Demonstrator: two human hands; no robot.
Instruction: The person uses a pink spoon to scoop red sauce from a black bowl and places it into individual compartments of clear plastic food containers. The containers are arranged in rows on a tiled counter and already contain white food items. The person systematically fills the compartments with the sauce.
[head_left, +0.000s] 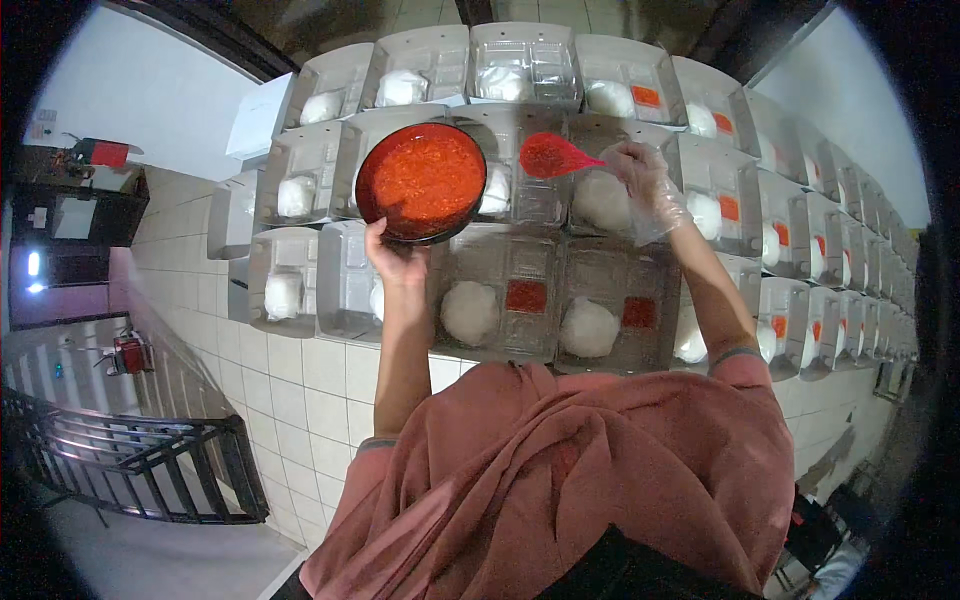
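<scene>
My left hand (397, 251) holds a dark round bowl (367, 217) by its near rim; red-orange chili sauce (427, 176) fills much of it. Right of the bowl, my right hand (645, 184), in a clear plastic glove, grips the thin handle of a pink-red spoon (551, 155) that bears some red sauce. Both are above rows of open meal boxes with clear compartment trays. Wrapped white mounds, perhaps rice, lie in the boxes. A box near me has red sauce (526, 296) in one compartment, and so has the box (638, 313) to its right. The tray (544, 195) below the spoon shows no red.
More boxes with red portions (780, 234) run off to the right. Boxes at the left (289, 281) hold white mounds without red. A white closed box (259, 116) stands at the far left end. A black metal railing (150, 465) is at the lower left, beyond the tiled floor.
</scene>
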